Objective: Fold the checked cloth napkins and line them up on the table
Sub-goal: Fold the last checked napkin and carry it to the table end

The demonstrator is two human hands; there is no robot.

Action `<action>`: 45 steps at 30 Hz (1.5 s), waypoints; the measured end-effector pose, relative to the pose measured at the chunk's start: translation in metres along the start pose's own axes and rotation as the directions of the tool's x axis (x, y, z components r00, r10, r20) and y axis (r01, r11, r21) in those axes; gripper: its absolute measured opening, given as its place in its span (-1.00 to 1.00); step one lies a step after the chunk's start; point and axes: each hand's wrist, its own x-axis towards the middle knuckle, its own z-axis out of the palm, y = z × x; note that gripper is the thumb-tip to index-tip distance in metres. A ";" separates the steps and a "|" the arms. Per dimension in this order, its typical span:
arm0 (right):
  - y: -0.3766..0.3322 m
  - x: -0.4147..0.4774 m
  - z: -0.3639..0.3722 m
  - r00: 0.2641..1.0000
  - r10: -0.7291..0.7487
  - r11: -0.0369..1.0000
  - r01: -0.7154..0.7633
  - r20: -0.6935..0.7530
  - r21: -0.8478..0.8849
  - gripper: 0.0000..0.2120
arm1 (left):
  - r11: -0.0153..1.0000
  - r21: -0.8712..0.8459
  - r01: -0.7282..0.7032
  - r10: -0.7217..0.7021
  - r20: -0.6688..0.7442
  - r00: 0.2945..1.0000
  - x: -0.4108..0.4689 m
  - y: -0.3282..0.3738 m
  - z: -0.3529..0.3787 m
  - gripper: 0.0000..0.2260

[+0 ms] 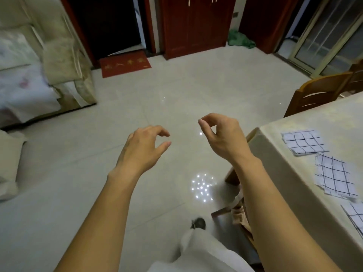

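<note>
Closest to me, the near napkin (pixel 356 216) lies folded on the worktop (pixel 334 118) at right, cut off by the frame edge, and the middle napkin (pixel 334 177) is just past it. My left grip (pixel 143 148) hangs loosely curled over the floor, empty. My right grip (pixel 222 134) has thumb and forefinger pinched on nothing. The far napkin (pixel 303 142) continues the row. Beyond that there's a wooden chair (pixel 318 91), then a red doormat (pixel 124 63).

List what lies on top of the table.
On the table, a pale tablecloth carries three folded checked napkins: far napkin, middle napkin, near napkin, partly out of frame. The cloth hides the tabletop.
</note>
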 end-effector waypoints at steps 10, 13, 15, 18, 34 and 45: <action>0.036 0.174 0.039 0.984 0.068 0.994 -0.080 0.164 0.072 -0.75 | 0.983 0.183 0.001 -0.016 0.079 0.997 0.178 -0.028 -0.040 -0.75; 0.051 0.217 0.026 0.988 0.092 0.993 -0.100 0.123 0.061 -0.75 | 0.986 0.165 -0.028 0.015 0.075 0.997 0.236 -0.020 -0.037 -0.75; 0.074 0.240 0.019 0.986 0.139 0.989 -0.143 0.090 0.041 -0.75 | 0.988 0.139 -0.067 0.053 0.101 0.993 0.274 -0.010 -0.023 -0.75; 0.114 0.264 0.013 0.971 0.234 0.972 -0.235 0.049 0.023 -0.77 | 0.987 0.094 -0.128 0.110 0.177 0.978 0.327 0.006 0.004 -0.75; 0.243 0.458 -0.046 0.756 0.514 0.773 -0.613 -0.406 -0.163 -0.73 | 0.800 -0.122 -0.587 0.591 0.327 0.737 0.677 0.100 0.073 -0.76; 0.366 0.489 -0.116 0.539 0.661 0.631 -0.776 -0.522 -0.003 -0.75 | 0.620 -0.232 -0.749 0.762 0.405 0.505 0.816 0.235 0.174 -0.79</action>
